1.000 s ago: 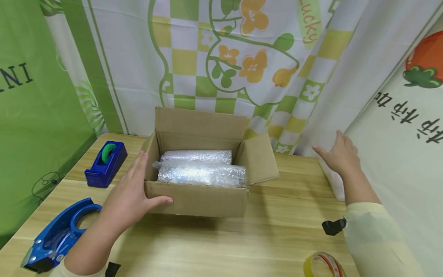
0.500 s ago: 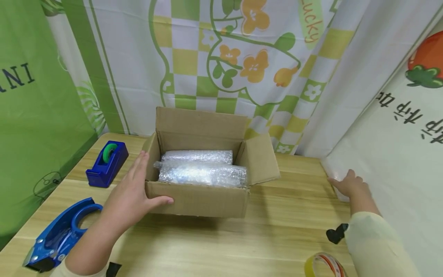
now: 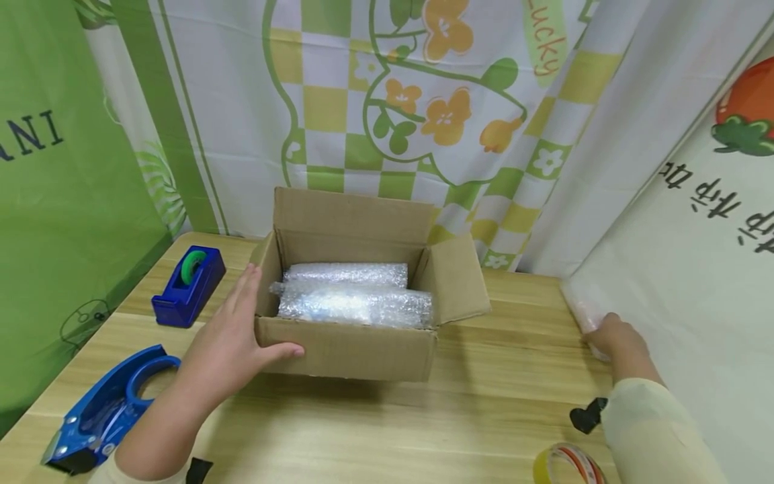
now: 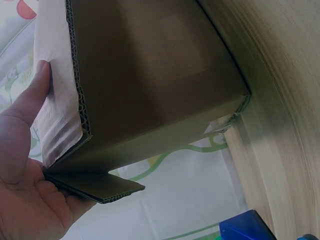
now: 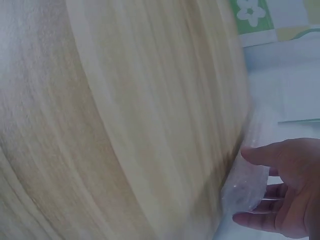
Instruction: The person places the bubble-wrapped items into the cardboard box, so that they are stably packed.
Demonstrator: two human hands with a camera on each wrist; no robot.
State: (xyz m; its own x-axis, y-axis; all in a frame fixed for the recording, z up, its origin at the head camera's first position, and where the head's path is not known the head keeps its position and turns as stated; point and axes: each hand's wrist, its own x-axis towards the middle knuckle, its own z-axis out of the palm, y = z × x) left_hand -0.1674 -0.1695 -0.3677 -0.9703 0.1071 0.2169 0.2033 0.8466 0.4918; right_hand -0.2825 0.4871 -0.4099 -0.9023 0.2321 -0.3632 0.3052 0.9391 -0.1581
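Observation:
An open cardboard box [image 3: 345, 353] holds two bubble-wrapped bundles [image 3: 357, 306] lying side by side. My left hand [image 3: 224, 343] holds the box by its near left corner. In the left wrist view, its thumb [image 4: 37, 92] lies along one flap and the fingers go behind a side flap [image 4: 100, 187], partly hidden. At the table's right edge, my right hand [image 3: 619, 343] grips another bubble-wrapped roll [image 3: 586, 312]. The right wrist view has the thumb [image 5: 265, 154] on one side of this roll [image 5: 245, 187] and the fingers on the other.
Left of the box stands a blue tape dispenser [image 3: 189, 286] with green tape. A larger blue tape gun [image 3: 103, 410] lies nearer, beside my left forearm. A yellow tape roll [image 3: 565, 464] sits at the front right. Curtains [image 3: 338, 81] hang behind the table.
My right hand has come down from above the right edge onto the bubble-wrapped roll and taken hold of it. The left hand and the box stay in place.

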